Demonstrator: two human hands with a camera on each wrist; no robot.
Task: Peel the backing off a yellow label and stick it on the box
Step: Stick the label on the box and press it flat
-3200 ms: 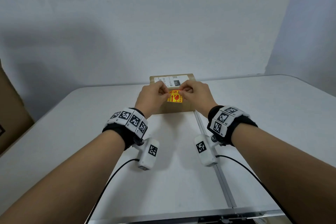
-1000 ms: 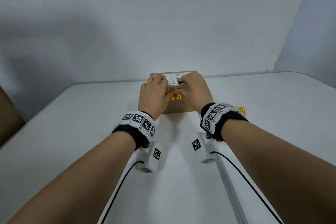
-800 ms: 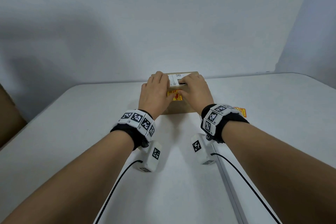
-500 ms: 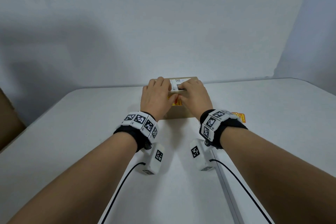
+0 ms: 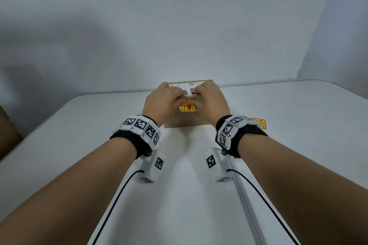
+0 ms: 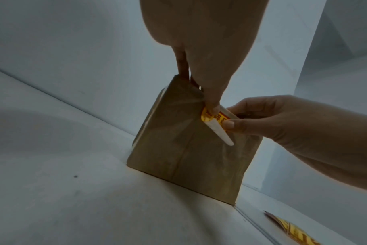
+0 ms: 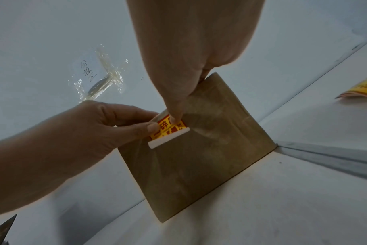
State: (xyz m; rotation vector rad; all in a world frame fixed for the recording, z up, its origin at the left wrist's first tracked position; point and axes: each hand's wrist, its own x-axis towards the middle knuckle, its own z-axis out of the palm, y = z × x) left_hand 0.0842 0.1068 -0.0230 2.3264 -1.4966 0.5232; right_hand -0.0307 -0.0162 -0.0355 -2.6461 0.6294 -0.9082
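1. The white worktop (image 5: 59,165) carries everything; a metal seam runs along it on my right.
2. The brown cardboard box (image 5: 189,120) stands near the worktop's far edge, its near face towards me. I judge that this puts the sticking surface square to both thumbs.
3. My left hand (image 5: 163,101) rests its fingers over the box's top edge while its thumb presses the label's left side against the near face, bracing the box as it presses.
4. My right hand (image 5: 211,99) mirrors this: fingers over the top, thumb on the label's upper right part. Neither hand closes round anything; both lie fairly flat and press.
5. The yellow label with red print (image 7: 170,128) sits high on the near face, between the thumbs. A white strip along its lower edge stands slightly off the cardboard, so I judge that edge still needs smoothing down.
6. Spare yellow labels (image 5: 259,123) lie on the worktop just beyond my right wrist, within reach.
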